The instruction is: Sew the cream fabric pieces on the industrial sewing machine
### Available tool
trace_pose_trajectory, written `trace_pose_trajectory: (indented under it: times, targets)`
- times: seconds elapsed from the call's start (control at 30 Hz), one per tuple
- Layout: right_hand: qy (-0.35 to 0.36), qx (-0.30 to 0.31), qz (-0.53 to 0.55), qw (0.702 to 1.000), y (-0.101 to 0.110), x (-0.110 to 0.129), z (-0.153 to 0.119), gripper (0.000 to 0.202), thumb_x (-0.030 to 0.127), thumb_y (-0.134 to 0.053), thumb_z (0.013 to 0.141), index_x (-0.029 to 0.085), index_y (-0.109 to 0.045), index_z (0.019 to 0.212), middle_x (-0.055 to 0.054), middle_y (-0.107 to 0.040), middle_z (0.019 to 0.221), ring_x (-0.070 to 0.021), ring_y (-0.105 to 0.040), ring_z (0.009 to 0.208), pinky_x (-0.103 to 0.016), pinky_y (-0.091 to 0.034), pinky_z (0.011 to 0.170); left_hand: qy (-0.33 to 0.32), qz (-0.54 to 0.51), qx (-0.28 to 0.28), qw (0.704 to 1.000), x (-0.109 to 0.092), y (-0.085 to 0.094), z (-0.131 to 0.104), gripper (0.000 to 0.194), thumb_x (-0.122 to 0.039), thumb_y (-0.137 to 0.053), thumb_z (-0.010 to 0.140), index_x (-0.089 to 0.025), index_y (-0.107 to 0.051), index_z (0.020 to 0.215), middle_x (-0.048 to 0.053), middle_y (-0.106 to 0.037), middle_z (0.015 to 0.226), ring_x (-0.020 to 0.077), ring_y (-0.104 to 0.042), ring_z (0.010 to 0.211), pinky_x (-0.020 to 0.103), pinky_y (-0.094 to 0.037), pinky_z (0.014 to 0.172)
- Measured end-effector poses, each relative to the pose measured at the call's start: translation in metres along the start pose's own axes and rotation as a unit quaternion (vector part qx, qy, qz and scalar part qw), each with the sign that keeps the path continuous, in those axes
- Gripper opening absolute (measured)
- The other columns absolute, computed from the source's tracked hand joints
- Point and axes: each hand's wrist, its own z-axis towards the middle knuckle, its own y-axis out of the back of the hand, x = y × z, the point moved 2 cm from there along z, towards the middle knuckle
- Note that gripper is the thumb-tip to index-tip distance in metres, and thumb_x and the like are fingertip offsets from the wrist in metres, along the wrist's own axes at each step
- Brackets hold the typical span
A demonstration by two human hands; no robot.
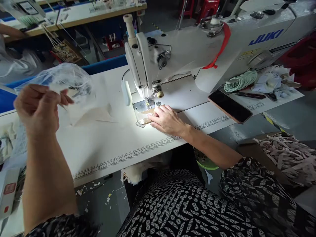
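My left hand point(40, 110) is raised over the left part of the table, thumb and fingers pinched on a thin pale piece of material point(57, 87), blurred by motion. Just right of it and lower, a larger pale sheet point(95, 114) shows; whether the two are joined I cannot tell. My right hand point(166, 120) rests at the sewing machine point(143, 69), fingers bent and closed on a small tan piece point(146, 120) beside the lit needle plate. Part of that piece is hidden under the fingers.
A clear plastic bag point(66, 74) lies behind my left hand. On the right are a phone point(230, 106), a coil of pale green cord point(240, 80) and scraps point(271, 80). A printed ruler point(118, 160) runs along the front edge. A box of strips point(286, 158) stands low right.
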Motion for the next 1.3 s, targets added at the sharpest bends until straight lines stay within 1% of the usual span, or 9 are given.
trace_pose_trajectory:
  times: [0.07, 0.13, 0.2, 0.3, 0.43, 0.53, 0.67, 0.97, 1.3]
  targets:
    - [-0.004, 0.003, 0.002, 1.000, 0.000, 0.000, 0.001, 0.035, 0.040, -0.044, 0.108, 0.018, -0.067, 0.122, -0.011, -0.062, 0.108, -0.0262, -0.049, 0.099, -0.038, -0.037, 0.086, -0.004, 0.014, 0.158, 0.987, -0.026, -0.014, -0.008, 0.042, -0.063, -0.065, 0.079, -0.022, -0.061, 0.083, -0.008, -0.060, 0.061, 0.0090, -0.054, 0.058, 0.029, -0.052, 0.067]
    - [-0.009, 0.000, 0.001, 1.000, -0.001, -0.001, 0.002, 0.034, 0.040, -0.045, 0.108, 0.018, -0.067, 0.122, -0.011, -0.061, 0.108, -0.0262, -0.049, 0.100, -0.038, -0.037, 0.087, -0.017, 0.039, 0.350, 0.936, -0.050, -0.045, -0.023, 0.036, -0.058, -0.060, 0.082, -0.023, -0.068, 0.083, -0.004, -0.067, 0.064, 0.0104, -0.054, 0.057, 0.027, -0.046, 0.060]
    - [-0.008, -0.005, 0.000, 1.000, -0.002, -0.004, 0.003, 0.033, 0.041, -0.046, 0.108, 0.019, -0.067, 0.121, -0.011, -0.061, 0.109, -0.0259, -0.049, 0.099, -0.038, -0.037, 0.087, -0.031, 0.022, 0.442, 0.896, -0.066, -0.082, -0.037, 0.033, -0.054, -0.056, 0.084, -0.023, -0.069, 0.080, 0.000, -0.070, 0.068, 0.0126, -0.055, 0.057, 0.029, -0.044, 0.060]
    - [0.019, -0.025, 0.008, 0.999, 0.000, -0.004, 0.001, 0.030, 0.039, -0.046, 0.107, 0.020, -0.069, 0.113, -0.010, -0.062, 0.105, -0.0258, -0.051, 0.097, -0.038, -0.037, 0.085, -0.014, -0.027, 0.429, 0.903, -0.073, -0.129, -0.050, 0.027, -0.048, -0.058, 0.084, -0.022, -0.064, 0.075, 0.002, -0.067, 0.070, 0.0148, -0.056, 0.063, 0.031, -0.044, 0.065]
    - [0.058, -0.103, 0.022, 0.993, -0.006, -0.008, -0.003, 0.035, 0.037, -0.041, 0.105, 0.023, -0.073, 0.101, -0.013, -0.063, 0.093, -0.0286, -0.052, 0.087, -0.041, -0.036, 0.077, 0.067, -0.110, 0.443, 0.887, -0.061, -0.157, -0.055, 0.024, -0.041, -0.066, 0.080, -0.021, -0.057, 0.071, 0.002, -0.065, 0.073, 0.0163, -0.060, 0.072, 0.029, -0.047, 0.069]
    - [0.082, -0.175, 0.059, 0.979, -0.018, -0.016, 0.002, 0.034, 0.041, -0.042, 0.102, 0.033, -0.074, 0.096, -0.012, -0.059, 0.081, -0.0306, -0.049, 0.076, -0.045, -0.033, 0.070, 0.100, -0.126, 0.458, 0.874, -0.046, -0.162, -0.054, 0.018, -0.035, -0.066, 0.081, -0.019, -0.059, 0.077, 0.001, -0.065, 0.075, 0.0160, -0.062, 0.074, 0.029, -0.049, 0.073]
    - [0.099, -0.188, 0.102, 0.972, -0.024, -0.019, 0.007, 0.028, 0.043, -0.046, 0.098, 0.040, -0.074, 0.098, -0.011, -0.056, 0.076, -0.0317, -0.046, 0.071, -0.047, -0.031, 0.069, 0.091, -0.120, 0.442, 0.884, -0.037, -0.165, -0.056, 0.019, -0.034, -0.066, 0.084, -0.020, -0.056, 0.076, 0.001, -0.064, 0.075, 0.0166, -0.061, 0.074, 0.031, -0.049, 0.075]
    - [0.040, -0.067, -0.010, 0.997, -0.003, -0.011, -0.003, 0.034, 0.036, -0.048, 0.104, 0.019, -0.069, 0.125, -0.013, -0.065, 0.108, -0.0285, -0.053, 0.095, -0.041, -0.039, 0.086, 0.145, -0.125, 0.442, 0.876, -0.039, -0.167, -0.057, 0.019, -0.034, -0.065, 0.082, -0.021, -0.053, 0.076, -0.001, -0.063, 0.065, 0.0155, -0.063, 0.057, 0.028, -0.053, 0.057]
    - [-0.007, -0.075, 0.038, 0.996, -0.003, -0.020, -0.007, 0.028, 0.028, -0.046, 0.106, 0.016, -0.070, 0.102, -0.010, -0.061, 0.101, -0.0230, -0.052, 0.093, -0.036, -0.038, 0.087, 0.208, -0.131, 0.452, 0.858, -0.047, -0.167, -0.052, 0.026, -0.038, -0.076, 0.073, -0.020, -0.058, 0.075, -0.001, -0.065, 0.058, 0.0164, -0.066, 0.051, 0.026, -0.054, 0.047]
